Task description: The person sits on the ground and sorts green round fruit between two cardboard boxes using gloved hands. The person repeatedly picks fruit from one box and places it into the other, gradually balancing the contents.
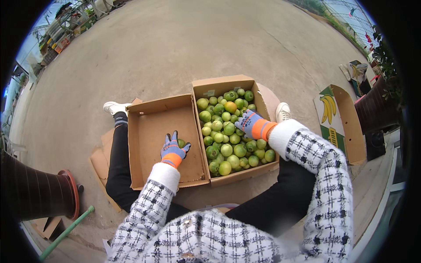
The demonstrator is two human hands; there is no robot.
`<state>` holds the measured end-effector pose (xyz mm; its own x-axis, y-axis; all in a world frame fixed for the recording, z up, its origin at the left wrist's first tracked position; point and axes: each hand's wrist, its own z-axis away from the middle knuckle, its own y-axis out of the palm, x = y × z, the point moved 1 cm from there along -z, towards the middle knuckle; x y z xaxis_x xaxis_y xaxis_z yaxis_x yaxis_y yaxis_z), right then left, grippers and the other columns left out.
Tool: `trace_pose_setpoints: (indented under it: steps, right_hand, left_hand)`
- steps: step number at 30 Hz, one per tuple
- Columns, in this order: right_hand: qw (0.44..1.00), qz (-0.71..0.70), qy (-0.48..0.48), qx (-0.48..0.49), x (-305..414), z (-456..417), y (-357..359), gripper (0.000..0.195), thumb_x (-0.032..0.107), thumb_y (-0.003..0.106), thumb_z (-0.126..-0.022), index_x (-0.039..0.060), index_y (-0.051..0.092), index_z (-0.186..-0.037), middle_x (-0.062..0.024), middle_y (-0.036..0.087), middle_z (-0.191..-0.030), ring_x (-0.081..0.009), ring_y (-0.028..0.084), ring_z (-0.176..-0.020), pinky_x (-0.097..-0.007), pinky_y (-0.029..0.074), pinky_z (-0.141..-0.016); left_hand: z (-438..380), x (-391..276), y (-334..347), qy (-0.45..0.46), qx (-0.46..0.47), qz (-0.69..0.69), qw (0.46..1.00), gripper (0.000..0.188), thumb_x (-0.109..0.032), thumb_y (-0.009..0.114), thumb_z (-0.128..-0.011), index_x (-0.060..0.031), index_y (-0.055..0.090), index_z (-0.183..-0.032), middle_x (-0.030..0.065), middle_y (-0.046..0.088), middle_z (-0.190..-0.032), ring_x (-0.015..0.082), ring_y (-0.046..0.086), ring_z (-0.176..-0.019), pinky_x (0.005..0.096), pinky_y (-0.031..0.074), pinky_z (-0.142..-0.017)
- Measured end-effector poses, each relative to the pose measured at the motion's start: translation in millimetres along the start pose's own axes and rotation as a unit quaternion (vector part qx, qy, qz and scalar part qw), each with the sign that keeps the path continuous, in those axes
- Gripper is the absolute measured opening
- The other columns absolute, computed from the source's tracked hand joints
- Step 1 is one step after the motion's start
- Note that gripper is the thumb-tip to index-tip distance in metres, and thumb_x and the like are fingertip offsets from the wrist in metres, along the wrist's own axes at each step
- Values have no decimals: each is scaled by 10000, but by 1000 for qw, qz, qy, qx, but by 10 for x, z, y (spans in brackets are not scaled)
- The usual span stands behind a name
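Note:
Two open cardboard boxes stand side by side between my legs. The right cardboard box (224, 84) is filled with green tomatoes (226, 150) of several sizes, with one orange-tinged tomato (230, 107) near its far end. My right hand (251, 124), in a grey-and-orange work glove, rests on the tomatoes at that box's right side; its fingertips are partly hidden, so a hold cannot be made out. Inside the left cardboard box (154, 121), my gloved left hand (173, 149) is spread low over the bottom. One green tomato (181, 143) lies between its fingers and thumb, apparently not gripped.
Flattened cardboard (100, 157) lies by my left leg. A banana carton (345, 121) stands to the right, near a large dark pot (375, 105). Another big pot (42, 190) and a green pole (67, 232) are at lower left. Concrete floor stretches ahead.

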<state>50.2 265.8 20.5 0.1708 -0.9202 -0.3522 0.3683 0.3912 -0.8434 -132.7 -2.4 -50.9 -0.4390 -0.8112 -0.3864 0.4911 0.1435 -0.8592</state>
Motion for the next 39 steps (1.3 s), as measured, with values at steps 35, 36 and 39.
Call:
trace_pose_setpoints:
  steps: [35, 36, 39]
  right_hand:
    - [807, -571, 142, 42, -25, -202, -825, 576, 636, 663, -795, 61, 692, -781, -75, 682, -736, -177, 632, -655, -323, 482, -621]
    - [803, -585, 114, 18, 41, -225, -831, 524, 574, 671, -827, 50, 691, -822, -52, 669, -712, -145, 613, -634, -310, 473, -598]
    - [761, -644, 75, 25, 259, -228, -1157, 464, 512, 607, -908, 58, 693, -875, -18, 659, -699, -92, 581, -617, -297, 462, -566]
  left_hand:
    - [421, -627, -494, 361, -179, 235, 885, 818, -316, 789, -774, -114, 395, -1462, 191, 530, -1337, 358, 571, -1167, 420, 461, -998]
    - [413, -758, -504, 391, -167, 247, 871, 814, -310, 789, -773, -109, 399, -1458, 191, 539, -1323, 357, 572, -1161, 417, 466, -990]
    - [331, -727, -433, 380, -133, 271, 874, 655, -284, 768, -797, -96, 511, -1370, 172, 607, -1221, 344, 593, -1121, 412, 483, -957]
